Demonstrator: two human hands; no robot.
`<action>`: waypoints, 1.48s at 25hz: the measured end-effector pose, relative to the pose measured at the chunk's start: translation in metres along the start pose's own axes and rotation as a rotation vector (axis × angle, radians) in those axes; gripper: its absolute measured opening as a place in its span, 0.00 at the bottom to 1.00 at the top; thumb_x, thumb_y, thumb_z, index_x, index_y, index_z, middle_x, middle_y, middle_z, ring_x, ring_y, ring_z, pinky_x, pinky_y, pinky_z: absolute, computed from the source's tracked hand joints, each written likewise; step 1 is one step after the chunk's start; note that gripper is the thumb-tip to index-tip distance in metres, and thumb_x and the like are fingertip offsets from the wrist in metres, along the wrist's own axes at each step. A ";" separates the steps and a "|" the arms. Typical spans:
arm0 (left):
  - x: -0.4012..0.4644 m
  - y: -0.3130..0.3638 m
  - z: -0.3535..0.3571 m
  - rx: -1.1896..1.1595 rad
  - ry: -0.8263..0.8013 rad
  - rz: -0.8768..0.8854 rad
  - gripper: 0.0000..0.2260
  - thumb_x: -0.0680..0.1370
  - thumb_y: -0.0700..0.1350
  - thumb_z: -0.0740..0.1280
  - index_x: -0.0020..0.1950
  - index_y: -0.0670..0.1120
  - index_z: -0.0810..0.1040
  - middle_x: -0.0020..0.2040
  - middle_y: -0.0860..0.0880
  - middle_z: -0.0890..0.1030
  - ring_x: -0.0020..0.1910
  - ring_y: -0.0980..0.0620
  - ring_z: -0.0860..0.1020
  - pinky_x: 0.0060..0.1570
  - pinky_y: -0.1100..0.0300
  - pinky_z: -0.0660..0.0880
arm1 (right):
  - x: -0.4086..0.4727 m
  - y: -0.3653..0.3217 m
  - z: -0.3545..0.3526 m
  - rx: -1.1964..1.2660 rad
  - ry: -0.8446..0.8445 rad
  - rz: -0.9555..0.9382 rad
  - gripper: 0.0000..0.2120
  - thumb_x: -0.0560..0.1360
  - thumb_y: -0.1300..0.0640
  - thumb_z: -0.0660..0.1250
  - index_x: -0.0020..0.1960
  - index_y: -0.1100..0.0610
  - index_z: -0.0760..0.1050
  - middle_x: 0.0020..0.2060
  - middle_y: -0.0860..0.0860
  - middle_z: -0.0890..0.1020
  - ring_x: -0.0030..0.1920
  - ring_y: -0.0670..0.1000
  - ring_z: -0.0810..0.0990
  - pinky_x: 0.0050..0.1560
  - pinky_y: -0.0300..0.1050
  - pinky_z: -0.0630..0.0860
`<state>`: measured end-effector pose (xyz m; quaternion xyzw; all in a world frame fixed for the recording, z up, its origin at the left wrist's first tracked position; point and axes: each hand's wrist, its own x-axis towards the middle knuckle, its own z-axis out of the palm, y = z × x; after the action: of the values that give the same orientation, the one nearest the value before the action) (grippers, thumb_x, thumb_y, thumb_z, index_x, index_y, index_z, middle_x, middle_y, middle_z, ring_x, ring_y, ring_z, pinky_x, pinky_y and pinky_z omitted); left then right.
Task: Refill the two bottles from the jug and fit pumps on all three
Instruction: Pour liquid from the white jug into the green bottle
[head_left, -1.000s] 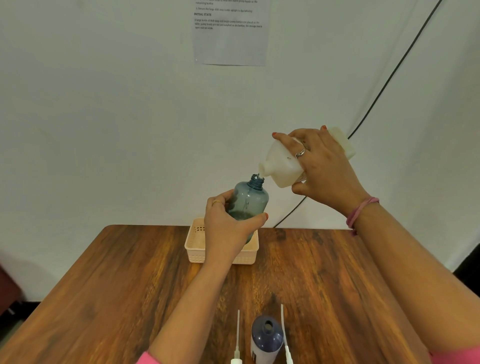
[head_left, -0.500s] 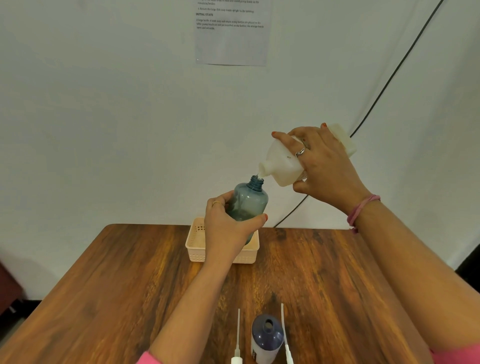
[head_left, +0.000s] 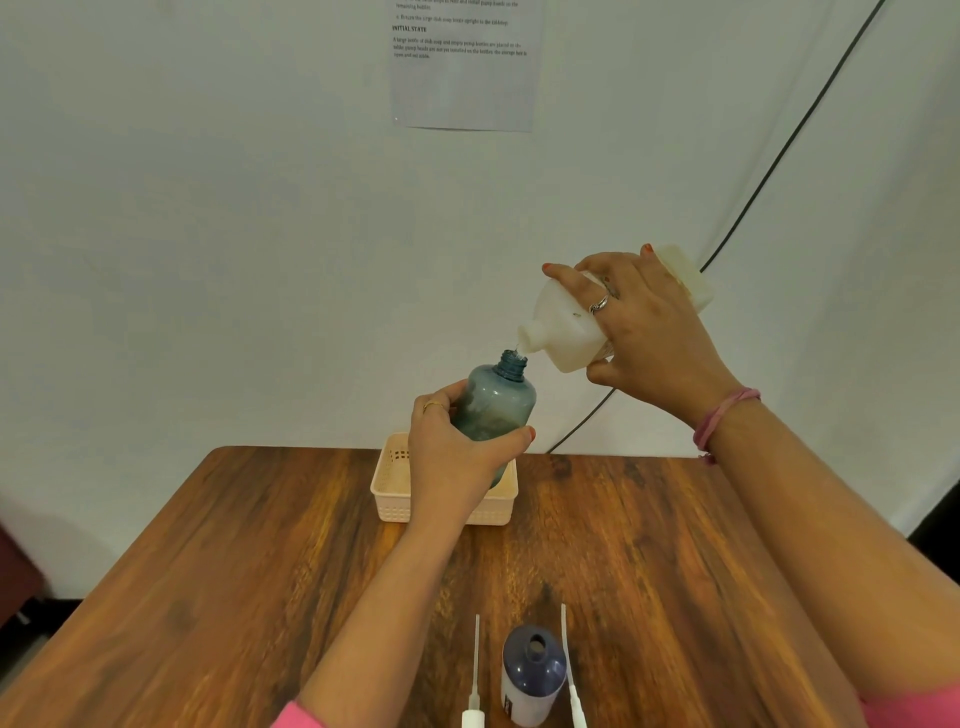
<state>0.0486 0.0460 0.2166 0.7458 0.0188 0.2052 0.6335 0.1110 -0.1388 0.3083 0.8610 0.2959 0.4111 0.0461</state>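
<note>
1. your left hand (head_left: 457, 447) wraps the teal bottle (head_left: 493, 405), held above the basket (head_left: 389, 483).
2. your right hand (head_left: 649, 332) grips the tipped jug (head_left: 561, 332), spout just above the teal bottle's mouth; first pour looks underway.
3. left to do: dark bottle (head_left: 532, 675) open, both pumps (head_left: 475, 675) lying beside it.

Count, head view.
Bottles: two. One translucent blue bottle (head_left: 496, 402), uncapped, held above far edge of bench (head_left: 208, 545); one dark blue bottle (head_left: 532, 675), uncapped, standing at near edge.
Jug: one, white jug (head_left: 571, 332), tipped, mouth just above blue bottle's neck.
Pumps: two in view, left pump (head_left: 475, 680) and right pump (head_left: 570, 670), flanking dark bottle at near edge, heads cut off by frame.
Basket: one, cream basket (head_left: 389, 488), far edge.
Hands: two, left hand (head_left: 457, 447), right hand (head_left: 649, 332).
Paper sheet (head_left: 462, 67) on wall: one.
Cable (head_left: 779, 156): one.
</note>
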 end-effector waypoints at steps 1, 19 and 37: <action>0.000 0.000 0.000 -0.003 0.000 -0.002 0.32 0.62 0.45 0.81 0.60 0.54 0.69 0.57 0.54 0.72 0.55 0.57 0.73 0.47 0.68 0.73 | 0.000 0.000 0.000 -0.001 0.001 -0.003 0.48 0.56 0.60 0.79 0.72 0.55 0.65 0.58 0.60 0.75 0.59 0.62 0.74 0.68 0.64 0.60; -0.001 -0.004 0.001 -0.006 0.003 -0.008 0.33 0.61 0.46 0.81 0.60 0.55 0.70 0.58 0.54 0.73 0.52 0.59 0.74 0.47 0.67 0.74 | -0.002 -0.002 -0.002 -0.015 0.003 -0.024 0.47 0.56 0.59 0.80 0.73 0.55 0.65 0.59 0.61 0.75 0.60 0.63 0.74 0.68 0.65 0.60; -0.003 -0.003 0.003 -0.007 -0.010 0.001 0.31 0.60 0.46 0.82 0.58 0.55 0.71 0.57 0.52 0.74 0.51 0.61 0.75 0.48 0.65 0.75 | -0.005 -0.001 -0.004 -0.043 0.002 -0.038 0.47 0.56 0.59 0.80 0.73 0.54 0.65 0.59 0.60 0.75 0.60 0.63 0.73 0.68 0.64 0.59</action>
<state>0.0476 0.0432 0.2131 0.7444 0.0146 0.2016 0.6363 0.1051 -0.1412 0.3075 0.8537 0.3035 0.4171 0.0719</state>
